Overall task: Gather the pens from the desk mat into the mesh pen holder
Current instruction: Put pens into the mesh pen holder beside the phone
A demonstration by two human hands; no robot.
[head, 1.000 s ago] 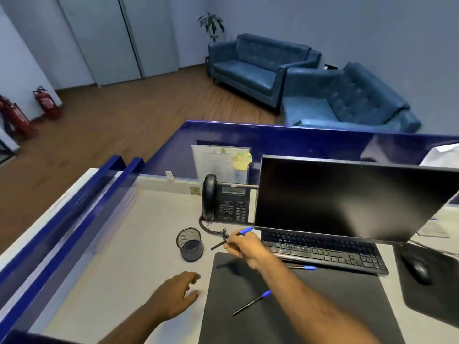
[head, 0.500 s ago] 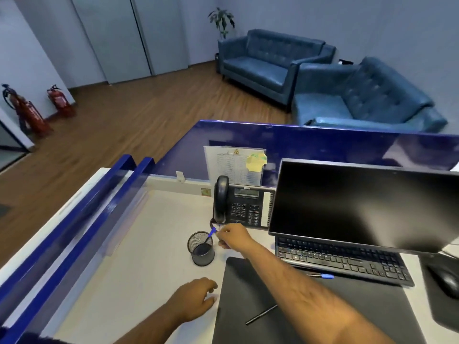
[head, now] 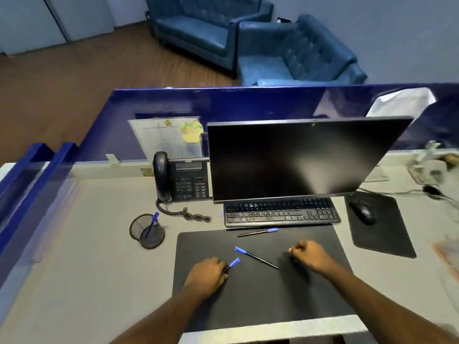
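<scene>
The black desk mat [head: 310,294] lies in front of me. My left hand [head: 206,274] rests on its left part, closed on a blue-capped pen [head: 233,263] whose cap sticks out to the right. A second pen [head: 255,258] lies slanted on the mat between my hands. My right hand [head: 310,254] hovers just right of it, fingers curled with nothing in them. A third pen [head: 258,232] lies along the mat's far edge by the keyboard. The mesh pen holder [head: 139,234] stands left of the mat with one blue-capped pen [head: 152,222] upright inside.
Behind the mat are a keyboard [head: 280,213] and a monitor [head: 298,160]. A desk phone [head: 181,180] with a coiled cord [head: 193,216] sits behind the holder. To the right, a mouse [head: 363,212] rests on a mouse pad [head: 382,232].
My right hand left its pen in the mesh holder and pulled back over the mat. My left hand moved onto the mat and closed on a pen.
</scene>
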